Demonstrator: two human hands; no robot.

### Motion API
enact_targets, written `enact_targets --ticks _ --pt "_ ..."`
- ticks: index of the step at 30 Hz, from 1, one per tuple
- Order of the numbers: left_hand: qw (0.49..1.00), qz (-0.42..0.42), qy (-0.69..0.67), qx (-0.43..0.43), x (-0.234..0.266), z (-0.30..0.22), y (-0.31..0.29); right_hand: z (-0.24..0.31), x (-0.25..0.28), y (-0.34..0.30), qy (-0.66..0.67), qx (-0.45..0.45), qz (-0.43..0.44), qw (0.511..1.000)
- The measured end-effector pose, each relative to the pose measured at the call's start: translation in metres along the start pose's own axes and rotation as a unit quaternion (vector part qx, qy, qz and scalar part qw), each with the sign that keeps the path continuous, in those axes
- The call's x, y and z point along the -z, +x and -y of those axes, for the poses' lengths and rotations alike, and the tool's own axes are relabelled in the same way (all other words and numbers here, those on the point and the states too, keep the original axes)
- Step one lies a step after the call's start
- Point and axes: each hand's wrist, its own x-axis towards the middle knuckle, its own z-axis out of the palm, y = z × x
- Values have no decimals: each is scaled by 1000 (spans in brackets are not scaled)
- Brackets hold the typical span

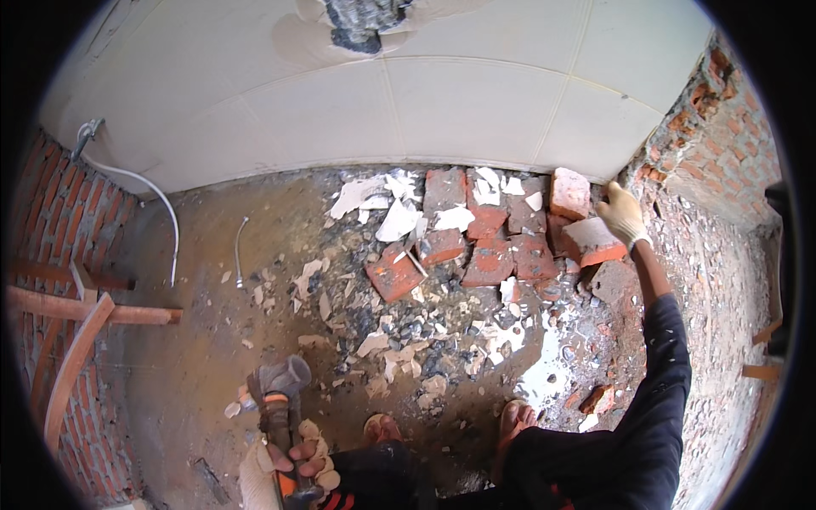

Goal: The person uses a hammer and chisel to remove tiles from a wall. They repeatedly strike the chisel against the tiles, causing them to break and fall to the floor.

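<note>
Right hand at the bricks, left hand tied up with the tool

Left hand (313, 459), lower left of frame: gloved fingers wrapped round the tool (276, 418), grip closed, grey head pointing up-frame. Right hand (625, 217), upper right: gloved, fingers bent, at the right end of the bricks (488, 263), by the end brick (597, 240). Can't tell if it has hold of anything or only rests there.

Bricks sit upper centre to upper right, by the pale wall (476, 106).

Reads as one-handed brick handling. Notes:
- Right arm looks near full stretch. Step in before taking weight.
- End brick looks propped, not flat. Test it for rocking, then grip solid faces, not crumbly edges.
- Upper brick (569, 194) is close; don't knock it.
- Better to park the tool and use both hands.
- White spill (546, 370) by the right foot (516, 418) may be slick. Open sandals: keep loads off the toes.
</note>
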Motion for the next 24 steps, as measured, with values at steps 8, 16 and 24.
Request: enact_targets --ticks 8,16,24 --pt "998 36 1 -48 19 18 -20 200 -82 -36 -49 300 203 931" --pt "988 -2 48 -144 -1 40 -34 241 -133 -40 -130 414 147 889" --pt "981 -12 34 -189 4 37 -42 143 -91 10 193 122 202 952"
